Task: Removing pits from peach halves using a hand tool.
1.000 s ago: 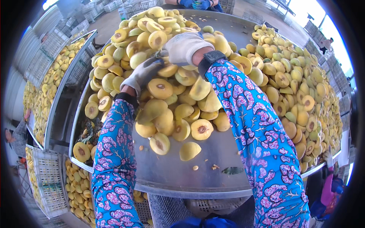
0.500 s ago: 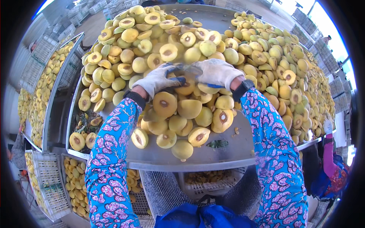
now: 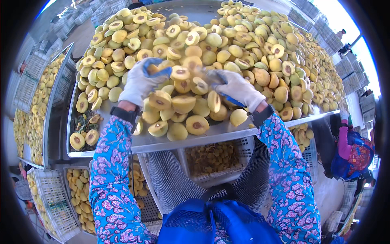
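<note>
Yellow peach halves lie heaped on a metal table in front of me, several showing brown pits or pit hollows. My left hand, in a white glove with a blue palm, is closed around a yellow peach half at the heap's left. Over the heap's right side, my right hand wears the same kind of glove. Its fingertips are smeared by motion beside a cut peach half, so its grip is hidden. Another peach half lies just below its fingers.
Below the table edge stands a white crate holding brown pieces. Crates of peach halves stand at lower left. A second peach-laden table is at far left. At the right, a person in a pink sleeve works at the table.
My hands have moved apart, the left one outward and now around a peach half. The view has shifted, showing more of the crate below. Some halves at the near edge have moved.
</note>
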Demonstrator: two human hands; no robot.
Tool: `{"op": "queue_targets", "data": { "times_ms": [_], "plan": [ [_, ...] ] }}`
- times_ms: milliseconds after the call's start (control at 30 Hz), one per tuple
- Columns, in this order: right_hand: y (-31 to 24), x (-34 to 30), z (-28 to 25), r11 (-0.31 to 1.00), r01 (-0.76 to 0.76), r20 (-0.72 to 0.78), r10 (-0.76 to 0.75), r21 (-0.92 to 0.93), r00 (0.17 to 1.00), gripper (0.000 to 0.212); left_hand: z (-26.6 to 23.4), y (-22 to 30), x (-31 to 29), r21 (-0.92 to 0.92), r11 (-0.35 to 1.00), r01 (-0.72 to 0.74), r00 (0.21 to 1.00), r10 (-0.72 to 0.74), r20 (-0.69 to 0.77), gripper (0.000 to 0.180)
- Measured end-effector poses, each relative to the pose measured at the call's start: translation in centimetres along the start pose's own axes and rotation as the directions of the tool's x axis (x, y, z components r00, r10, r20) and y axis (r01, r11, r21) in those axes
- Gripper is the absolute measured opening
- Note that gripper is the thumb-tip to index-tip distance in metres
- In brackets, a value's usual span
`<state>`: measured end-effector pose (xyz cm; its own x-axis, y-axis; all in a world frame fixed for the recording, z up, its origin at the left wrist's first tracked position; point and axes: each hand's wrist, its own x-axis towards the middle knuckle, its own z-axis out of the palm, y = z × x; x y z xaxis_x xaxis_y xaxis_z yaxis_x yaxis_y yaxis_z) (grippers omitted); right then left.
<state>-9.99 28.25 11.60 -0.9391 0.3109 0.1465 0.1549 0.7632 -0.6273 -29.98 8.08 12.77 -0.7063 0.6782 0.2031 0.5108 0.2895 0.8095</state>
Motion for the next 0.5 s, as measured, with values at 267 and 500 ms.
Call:
{"op": "queue_targets", "data": {
  "times_ms": [267, 500],
  "plan": [
    [-10.8, -11.7, 2.9, 0.608, -0.277, 0.052, 0.361, 0.744, 0.931, 0.025, 5.4, 3.4, -13.7, -0.854, 0.505, 0.124, 0.980, -0.199, 0.024, 0.036],
    [-8.3, -19.2, 9.7, 0.567, -0.271, -0.078, 0.516, 0.778, 0.853, 0.034, 9.7, 5.7, -22.5, -0.887, 0.294, 0.356, 0.893, -0.386, 0.231, 0.032]
  ]
}}
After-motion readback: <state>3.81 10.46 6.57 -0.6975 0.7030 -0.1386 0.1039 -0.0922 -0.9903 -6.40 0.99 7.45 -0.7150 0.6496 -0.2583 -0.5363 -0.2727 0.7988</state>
